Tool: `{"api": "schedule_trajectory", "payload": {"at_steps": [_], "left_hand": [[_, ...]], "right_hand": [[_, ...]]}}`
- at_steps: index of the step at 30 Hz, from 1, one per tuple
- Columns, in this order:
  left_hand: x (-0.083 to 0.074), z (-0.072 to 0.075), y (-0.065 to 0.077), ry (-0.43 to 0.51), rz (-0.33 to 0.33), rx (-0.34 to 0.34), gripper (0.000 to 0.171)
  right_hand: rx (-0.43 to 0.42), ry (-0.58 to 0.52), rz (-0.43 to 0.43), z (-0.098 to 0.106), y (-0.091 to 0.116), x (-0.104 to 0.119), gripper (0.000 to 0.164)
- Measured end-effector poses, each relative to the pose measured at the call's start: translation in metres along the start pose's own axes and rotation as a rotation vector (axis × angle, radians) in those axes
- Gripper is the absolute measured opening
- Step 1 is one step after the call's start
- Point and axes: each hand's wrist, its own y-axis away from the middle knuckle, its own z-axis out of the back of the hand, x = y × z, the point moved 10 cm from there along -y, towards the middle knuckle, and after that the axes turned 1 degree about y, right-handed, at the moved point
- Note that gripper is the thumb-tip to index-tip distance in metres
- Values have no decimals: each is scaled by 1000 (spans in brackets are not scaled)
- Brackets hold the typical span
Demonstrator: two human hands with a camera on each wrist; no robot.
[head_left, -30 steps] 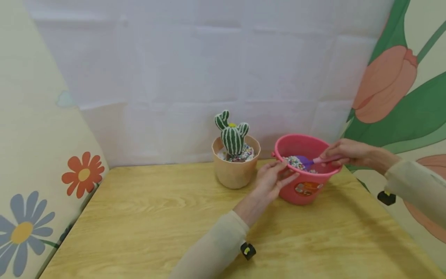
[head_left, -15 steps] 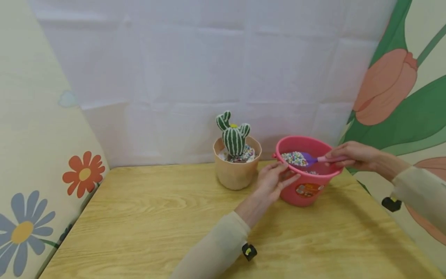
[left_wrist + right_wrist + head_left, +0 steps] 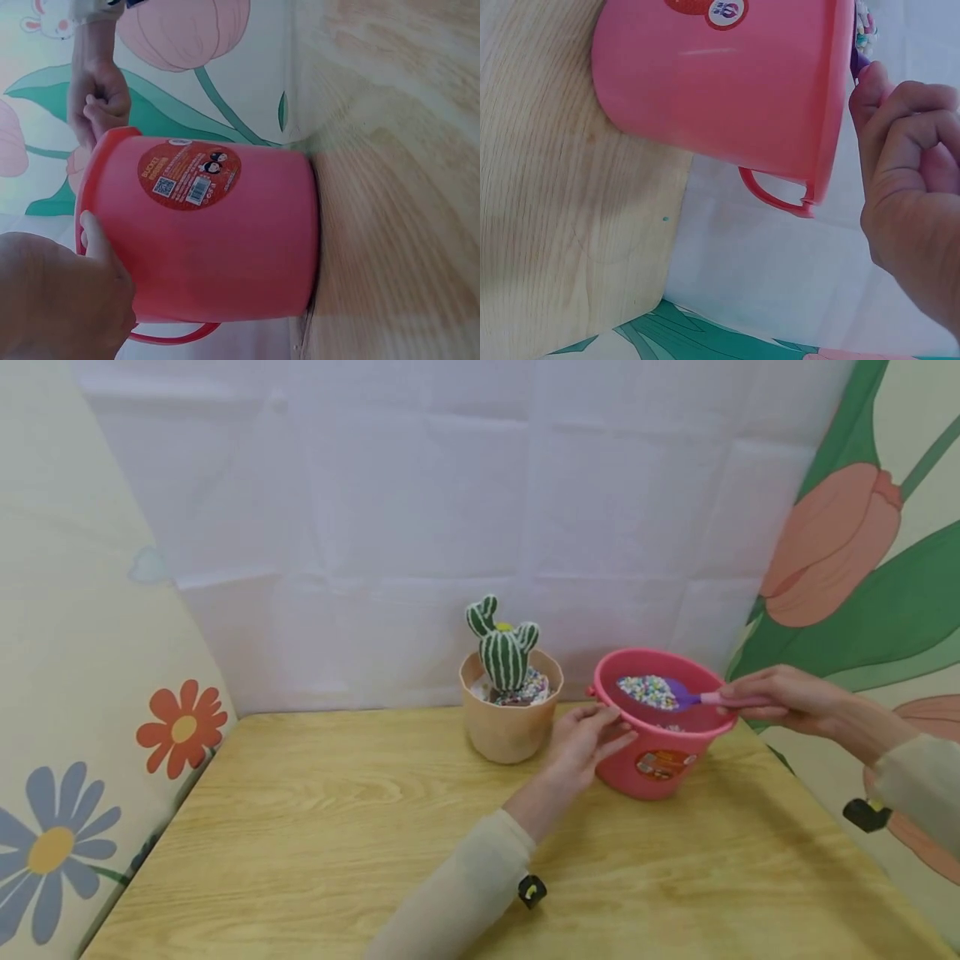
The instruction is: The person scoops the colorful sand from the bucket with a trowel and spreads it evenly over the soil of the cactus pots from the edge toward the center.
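Observation:
My left hand (image 3: pixel 581 743) grips the near-left rim of a pink bucket (image 3: pixel 622 777), with a finger or thumb lying along the outer wall in the left wrist view. My right hand (image 3: pixel 795 693) holds the pink handle of a toy shovel (image 3: pixel 693 698), fingers curled round it in the right wrist view. The shovel's purple blade carries a heap of small multicoloured beads (image 3: pixel 647 692) at the bucket's mouth, above a few more beads lower inside. The bucket wall hides most of the bottom contents. In the right wrist view only a sliver of the blade shows.
Left of the bucket stands a peach pot (image 3: pixel 502 735) with a green-and-white knitted cactus (image 3: pixel 504 660) and some beads in it. A white sheet (image 3: pixel 405 527) hangs behind the wood-grain table (image 3: pixel 315 835). The bucket's thin handle (image 3: pixel 769 196) hangs down beside it.
The shovel has risen out of the beads and shifted right with my right hand, so the heap on its blade now shows fully. My left hand stays on the bucket rim.

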Motion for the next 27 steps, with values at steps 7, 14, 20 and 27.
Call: {"api": "schedule_trajectory", "payload": {"at_steps": [7, 14, 20, 27], "left_hand": [[2, 3, 6, -70, 23, 25, 13], [8, -5, 31, -153, 109, 93, 14], [-27, 1, 53, -397, 15, 155, 21], [-112, 18, 56, -760, -400, 72, 22]], "right_hand": [[-25, 37, -18, 5, 5, 1, 27], [54, 1, -18, 5, 8, 2, 31], [32, -21, -6, 11, 11, 0, 33], [-15, -11, -17, 15, 10, -2, 31]]}}
